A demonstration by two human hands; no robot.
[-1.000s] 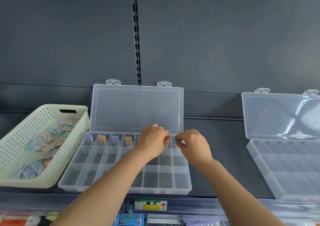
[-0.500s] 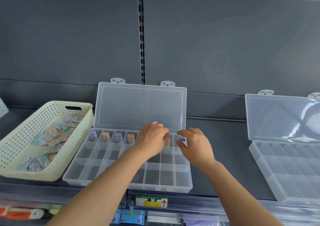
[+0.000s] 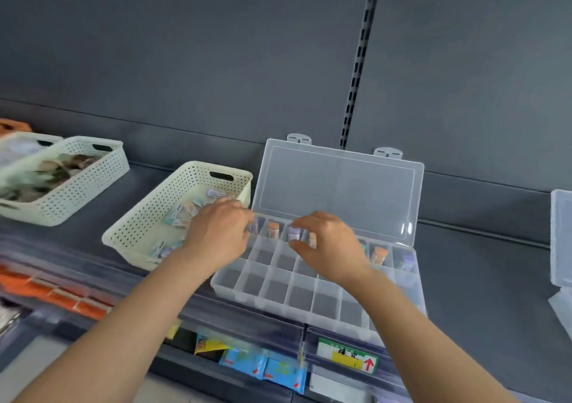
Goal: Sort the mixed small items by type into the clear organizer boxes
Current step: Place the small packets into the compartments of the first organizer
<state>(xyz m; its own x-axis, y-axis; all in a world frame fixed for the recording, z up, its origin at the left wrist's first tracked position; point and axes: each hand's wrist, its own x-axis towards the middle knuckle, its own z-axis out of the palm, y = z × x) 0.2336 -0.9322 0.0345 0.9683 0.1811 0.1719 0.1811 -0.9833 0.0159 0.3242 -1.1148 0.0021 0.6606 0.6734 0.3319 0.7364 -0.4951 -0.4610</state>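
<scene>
The organizer box (image 3: 301, 297) is sitting on the shelf (image 3: 479, 279) with its lid (image 3: 337, 192) leaning back against the wall panel. That's keeping every compartment reachable from above. Only the back row is getting filled so far. Little bottles are standing upright, one per compartment: an orange-capped bottle (image 3: 273, 228) next to a purple-capped bottle (image 3: 294, 234), then a few more further right. The two front rows aren't holding anything I can see, so I'd call this early going.

The cream basket (image 3: 145, 229) with the mixed small items (image 3: 182, 214) is sitting right up beside the box's left end, I'm guessing so each trip stays short. The left hand (image 3: 216, 235) is hovering over that seam between basket and box, fingers curled down. It's blurry and the fingertips are tucked under, so I can't tell if it's holding anything. The right hand (image 3: 329, 246) is hanging over the back row with thumb and forefinger curving either side of the purple-capped bottle. It could be pinching it or could just be in front of it, I honestly can't tell.

A second basket (image 3: 71, 198) is sitting further left, and another open box (image 3: 561, 248) is poking in at the right edge, probably waiting for a different type.

My guess is the next grab is coming from the cream basket. The thing to watch is bumping those upright bottles on the way past.
</scene>
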